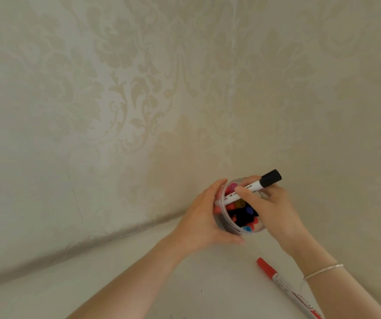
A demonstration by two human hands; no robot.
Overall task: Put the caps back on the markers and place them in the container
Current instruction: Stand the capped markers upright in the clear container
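Lower center-right of the frame: left hand wrapped around the side of a clear round container, fingers curled along its far wall, thumb near the lower rim, holding it steady just above or on the pale tabletop; couldn't tell if it was lifted. Container already held a bunch of capped markers, red, blue, pink and dark caps showing through the opening.

Right hand pinched a white-barrelled black marker between thumb and curled fingers, gripping mid-barrel. Black cap was on, pointing to the upper right, past the rim. The barrel lay slanted across the container mouth, its lower-left end at the left rim by the left hand's fingertips. Not inside yet, more laid over the top.

Step in hand, as I judged it: dropping this capped black marker into the container. Next move would call for tipping the barrel steeper so the tail end clears the rim and slides down among the others, then letting go. Tight fit looked possible, since the tub was fairly full.

Red marker lay on the tabletop at lower right, near the right forearm, red cap on, well apart from the container. That one looked left to collect. Thin bracelet on the right wrist. Patterned wallpaper filled the upper frame.
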